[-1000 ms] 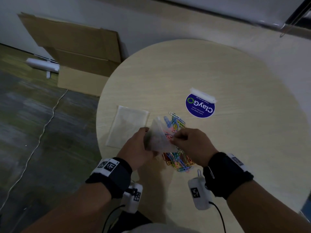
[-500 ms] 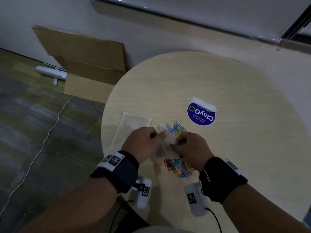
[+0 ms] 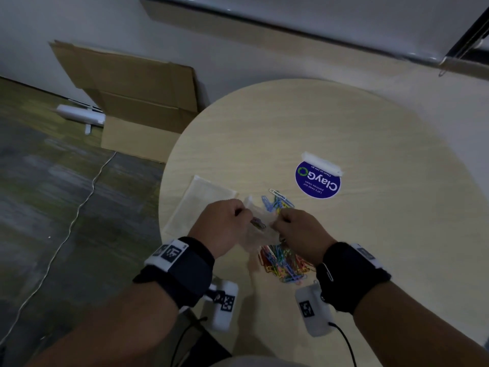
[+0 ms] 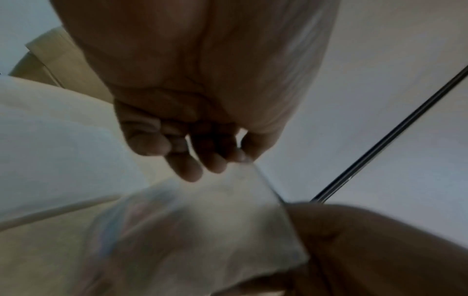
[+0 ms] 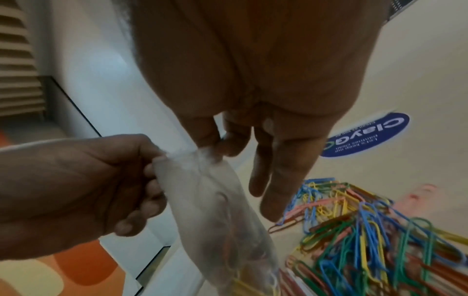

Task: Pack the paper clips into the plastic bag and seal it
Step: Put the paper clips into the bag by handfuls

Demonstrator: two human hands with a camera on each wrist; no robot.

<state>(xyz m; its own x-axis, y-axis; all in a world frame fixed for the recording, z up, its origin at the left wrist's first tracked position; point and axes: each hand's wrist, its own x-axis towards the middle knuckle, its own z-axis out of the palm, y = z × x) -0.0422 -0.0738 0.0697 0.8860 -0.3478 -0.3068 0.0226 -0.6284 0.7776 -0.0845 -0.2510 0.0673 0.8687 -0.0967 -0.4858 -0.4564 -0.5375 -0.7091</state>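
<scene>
Black wristbands (image 3: pixel 182 271) sit on both forearms at the bottom of the head view, two in all, each with a white tagged box below it. Just above them the two hands meet at the frame's centre over one clear plastic bag (image 3: pixel 260 229). The left hand (image 3: pixel 222 229) pinches one end of the bag's top edge, fingers curled round it; the right hand (image 3: pixel 301 229) pinches the other end between thumb and forefinger, while its two outer fingers (image 5: pixel 276 180) hang straight down in the right wrist view. The bag hangs between them above the table, with a few paper clips visible inside; their number cannot be told.

Directly under the right hand lies the main heap of coloured paper clips (image 3: pixel 284 263), too many and too tangled to count, touching the round pale-wood table (image 3: pixel 344 123). A smaller cluster (image 3: pixel 276 202) shows just beyond the hands, one silver clip at its far edge.

Left of the hands, flat on the table, lies one stack of spare clear bags (image 3: pixel 206 197). Farther up and to the right is one round blue sticker (image 3: pixel 317 181) with a white strip at its far rim.

Beyond the table, upper left, flattened cardboard (image 3: pixel 132 83) leans on the wall, with one white object (image 3: pixel 79 116) on the floor beside it.
</scene>
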